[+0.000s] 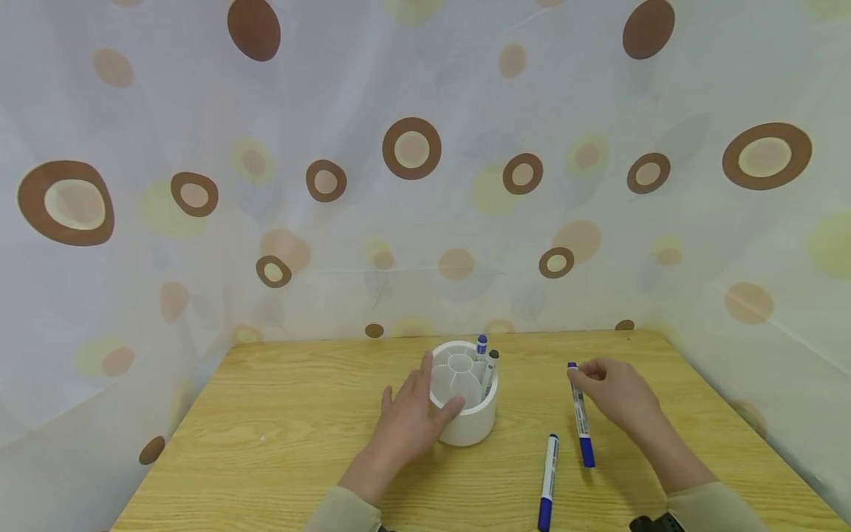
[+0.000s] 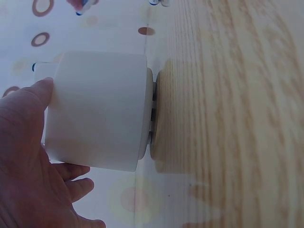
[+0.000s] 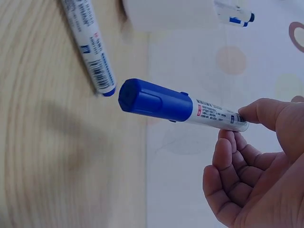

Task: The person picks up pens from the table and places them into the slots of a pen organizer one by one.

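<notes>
A round white pen holder point(image 1: 467, 426) with several compartments stands on the table. My left hand point(image 1: 408, 421) grips it by the near left of its rim, thumb at the front and fingers on the far side. Two markers stand in its right compartments, a blue-ended marker point(image 1: 482, 345) and a dark-ended marker point(image 1: 490, 369). To the right, my right hand point(image 1: 618, 388) pinches a white whiteboard marker point(image 1: 580, 414) by its tail between thumb and fingers. The blue cap point(image 3: 154, 100) points down toward the table, and the other fingers curl loosely below the barrel in the right wrist view.
Another white marker with a blue cap point(image 1: 548, 480) lies on the wooden table point(image 1: 286, 428), between the holder and my right hand, cap toward me. A dotted curtain point(image 1: 425, 222) hangs behind the table and along both sides.
</notes>
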A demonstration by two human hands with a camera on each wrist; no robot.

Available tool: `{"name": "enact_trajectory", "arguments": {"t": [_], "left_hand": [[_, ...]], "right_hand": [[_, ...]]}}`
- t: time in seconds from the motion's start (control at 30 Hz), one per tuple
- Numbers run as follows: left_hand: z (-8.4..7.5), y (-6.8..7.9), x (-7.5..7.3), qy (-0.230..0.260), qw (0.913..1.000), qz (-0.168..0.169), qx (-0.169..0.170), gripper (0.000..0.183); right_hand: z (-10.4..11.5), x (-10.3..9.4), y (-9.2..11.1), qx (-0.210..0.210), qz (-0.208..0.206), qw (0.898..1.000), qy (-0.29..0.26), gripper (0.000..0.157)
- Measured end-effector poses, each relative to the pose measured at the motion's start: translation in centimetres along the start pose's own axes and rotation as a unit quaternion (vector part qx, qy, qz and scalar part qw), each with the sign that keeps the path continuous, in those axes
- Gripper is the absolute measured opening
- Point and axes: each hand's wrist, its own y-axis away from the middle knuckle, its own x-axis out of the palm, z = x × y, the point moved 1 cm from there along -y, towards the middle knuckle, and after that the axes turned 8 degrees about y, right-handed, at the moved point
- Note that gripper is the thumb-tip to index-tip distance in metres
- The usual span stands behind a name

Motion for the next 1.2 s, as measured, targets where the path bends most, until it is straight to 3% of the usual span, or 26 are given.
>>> {"name": "enact_trajectory", "arguments": {"t": [0.47,0.7,1.2], "left_hand": [[0.1,0.0,0.2,0.004,1.0,0.0,-0.009,0.1],[0.2,0.0,0.2,0.004,1.0,0.002,-0.007,0.099],[0.1,-0.2,0.2,0.007,0.9999,0.006,-0.008,0.099]], "right_hand": [[3.7,-1.9,0.5,-0.035,-0.055,0.997,-0.047,0.056],[5.1,-2.4,0.5,-0.039,-0.064,0.995,-0.07,0.062],[8.7,-3.5,0.0,-0.058,-0.104,0.984,-0.129,0.062]]}}
